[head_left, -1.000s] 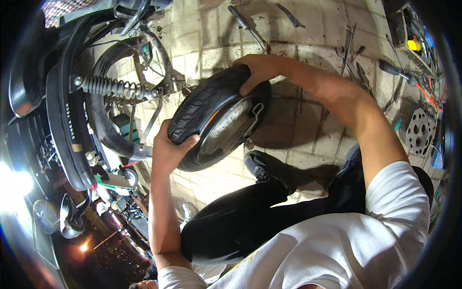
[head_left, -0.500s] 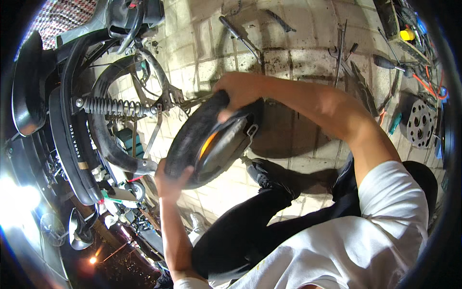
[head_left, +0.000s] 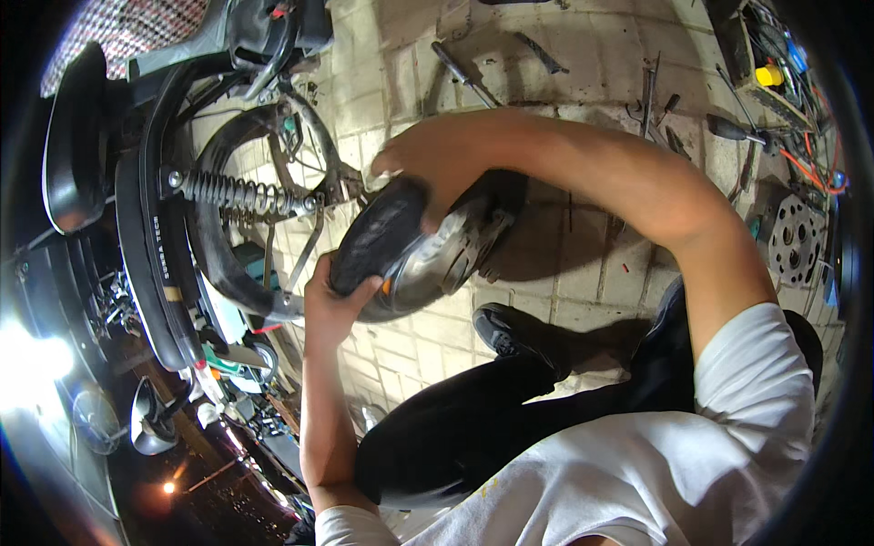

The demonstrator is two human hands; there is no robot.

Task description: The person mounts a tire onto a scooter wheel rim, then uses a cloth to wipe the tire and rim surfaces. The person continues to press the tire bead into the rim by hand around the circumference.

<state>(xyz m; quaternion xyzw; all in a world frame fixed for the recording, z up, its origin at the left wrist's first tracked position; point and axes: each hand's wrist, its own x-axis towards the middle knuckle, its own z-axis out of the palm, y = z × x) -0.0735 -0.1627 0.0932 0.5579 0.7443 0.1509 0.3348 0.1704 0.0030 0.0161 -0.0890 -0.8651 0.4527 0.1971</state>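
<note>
A small scooter wheel with a black tyre (head_left: 375, 235) and a silver metal hub (head_left: 448, 257) is held tilted in front of my knees. At its near left edge my left hand (head_left: 335, 298) grips the tyre, thumb over the sidewall beside an orange patch. My right arm reaches across the top, and my right hand (head_left: 437, 168) is wrapped over the far side of the tyre, slightly blurred. Some of its fingers are hidden behind the wheel. Just left of the wheel is a scooter's rear end, with a coil spring shock absorber (head_left: 244, 193) and a curved black mudguard (head_left: 218, 168).
On the paved floor (head_left: 410, 364) lie a screwdriver-like tool (head_left: 462, 73) and several other tools farther right. A perforated metal disc (head_left: 794, 238) stands at the right, below a toolbox (head_left: 774, 91) with a yellow item. My shoe (head_left: 510, 332) is close under the wheel.
The wheel has turned and tilted, showing more of its metal hub and less of the orange patch. My right hand has shifted left over the tyre; the whole view has moved slightly.
</note>
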